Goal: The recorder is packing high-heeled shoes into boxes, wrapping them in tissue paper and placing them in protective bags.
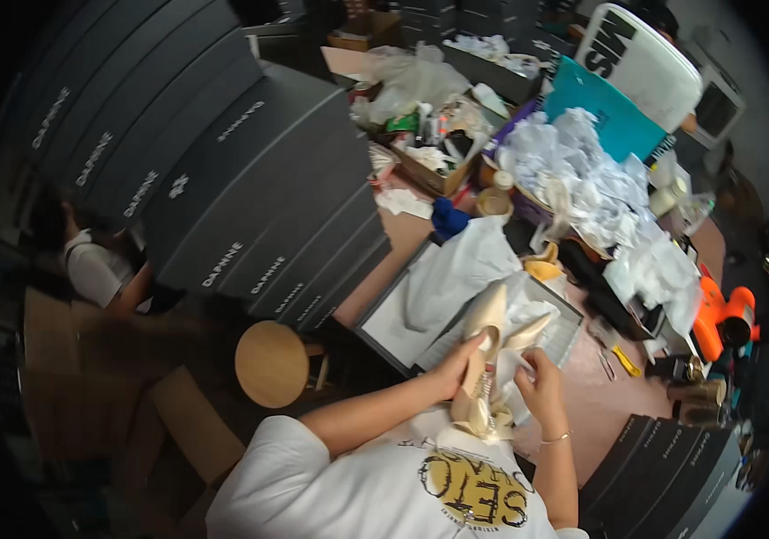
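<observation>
My left hand point(461, 363) grips a cream satin high-heeled shoe point(483, 334) by its side, its toe pointing away from me and a bow at its near end. A second cream shoe point(524, 334) lies just right of it. My right hand point(539, 384) pinches white tissue paper point(512, 370) beside the held shoe. Both hands hover over an open grey shoe box point(382, 331) lined with white paper, on a pinkish table point(602, 406).
A tall stack of dark grey shoe boxes point(250, 171) stands to the left. A round wooden stool point(271, 363) sits below it, with another person point(97, 262) seated farther left. A heap of crumpled white paper point(585, 180), an orange tool point(724, 320) and more dark boxes point(672, 467) crowd the right.
</observation>
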Tool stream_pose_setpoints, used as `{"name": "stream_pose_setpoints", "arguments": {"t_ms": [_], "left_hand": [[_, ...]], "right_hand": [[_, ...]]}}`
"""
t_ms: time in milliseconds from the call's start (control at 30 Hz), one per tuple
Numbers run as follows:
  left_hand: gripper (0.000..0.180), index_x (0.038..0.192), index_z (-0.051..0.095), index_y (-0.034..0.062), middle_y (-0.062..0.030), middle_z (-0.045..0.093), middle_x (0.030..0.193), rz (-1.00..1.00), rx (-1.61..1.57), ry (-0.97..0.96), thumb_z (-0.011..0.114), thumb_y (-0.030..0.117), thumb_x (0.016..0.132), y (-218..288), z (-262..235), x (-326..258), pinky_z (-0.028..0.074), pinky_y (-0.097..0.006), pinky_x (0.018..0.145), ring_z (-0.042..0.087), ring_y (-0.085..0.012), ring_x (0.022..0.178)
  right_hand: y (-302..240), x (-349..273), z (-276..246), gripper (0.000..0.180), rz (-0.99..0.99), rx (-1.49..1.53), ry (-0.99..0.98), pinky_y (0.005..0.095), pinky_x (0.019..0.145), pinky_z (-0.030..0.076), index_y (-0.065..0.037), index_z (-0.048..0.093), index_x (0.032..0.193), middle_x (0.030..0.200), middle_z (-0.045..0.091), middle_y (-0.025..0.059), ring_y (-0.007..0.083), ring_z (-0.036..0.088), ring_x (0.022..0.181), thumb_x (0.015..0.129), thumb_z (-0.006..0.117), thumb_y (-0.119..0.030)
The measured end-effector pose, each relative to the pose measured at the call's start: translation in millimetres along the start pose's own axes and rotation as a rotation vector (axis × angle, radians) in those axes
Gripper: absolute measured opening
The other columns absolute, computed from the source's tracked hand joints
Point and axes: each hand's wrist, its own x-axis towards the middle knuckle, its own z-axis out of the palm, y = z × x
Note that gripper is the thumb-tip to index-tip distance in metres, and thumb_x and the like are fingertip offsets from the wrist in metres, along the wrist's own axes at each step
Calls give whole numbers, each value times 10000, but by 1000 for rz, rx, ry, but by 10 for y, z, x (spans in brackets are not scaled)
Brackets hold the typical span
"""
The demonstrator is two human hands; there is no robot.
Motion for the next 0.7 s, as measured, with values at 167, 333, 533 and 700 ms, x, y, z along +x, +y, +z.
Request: {"name": "stream_pose_setpoints", "arguments": {"t_ms": [167,333,533,700], "left_hand": [[471,1211,458,105,-49,546,1079,241,-29,-143,606,413,886,-141,185,-73,506,-298,783,563,-136,967],[555,1283,392,96,-60,536,1107,252,-1,-237,567,459,901,-188,104,-152,511,-310,833,562,-149,1003],[746,1404,208,95,-82,453,1222,309,103,-16,580,484,888,-458,159,-98,477,-278,840,520,-133,1041],[489,1229,441,89,-69,559,912,206,-64,-16,523,463,925,-490,-48,-88,520,-316,621,582,-153,720]], "right_hand": [[-352,44,383,211,-382,-148,83,367,659,464,-14,592,901,867,563,143,312,565,741,706,672,1],[-241,60,419,257,-369,-223,118,387,708,453,-28,575,899,869,553,134,321,554,810,666,668,24],[-60,427,648,459,-491,-543,332,430,934,380,-28,497,1162,1265,467,203,407,444,1145,717,607,-7],[-141,348,330,848,-379,-180,-235,457,1063,289,-40,290,1418,1395,359,265,435,342,1293,680,707,-37]]}}
